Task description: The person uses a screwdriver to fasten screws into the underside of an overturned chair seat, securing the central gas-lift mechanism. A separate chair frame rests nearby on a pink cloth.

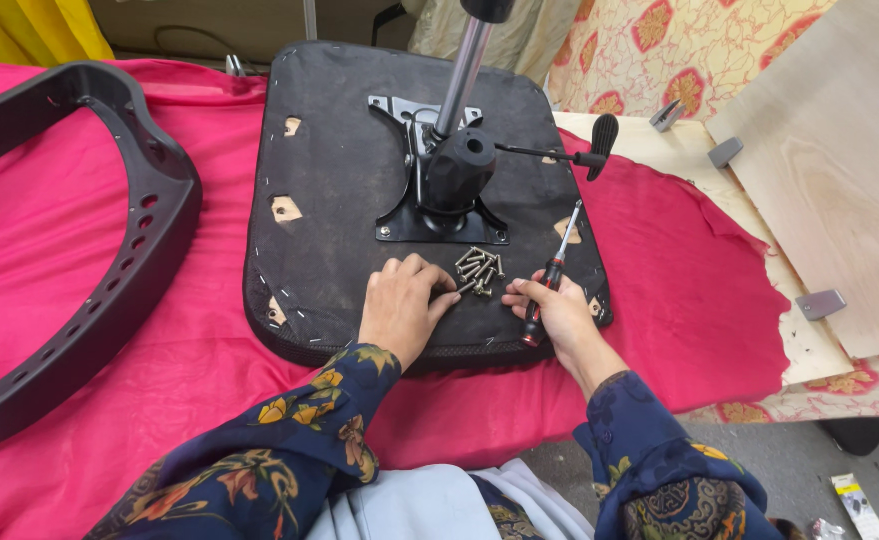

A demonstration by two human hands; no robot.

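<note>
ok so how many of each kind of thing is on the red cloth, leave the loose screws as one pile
chair seat base, upside down: 1
black curved chair frame: 1
screwdriver, in the right hand: 1
pile of screws, at the left hand fingertips: 1
Total: 4

Table: covered by a red cloth [109, 400].
On the cloth, middle: a black chair seat [339, 150], lying upside down.
On the cloth, left: a curved black plastic frame [129, 260].
Right side: bare wood boards [839, 190].
</note>
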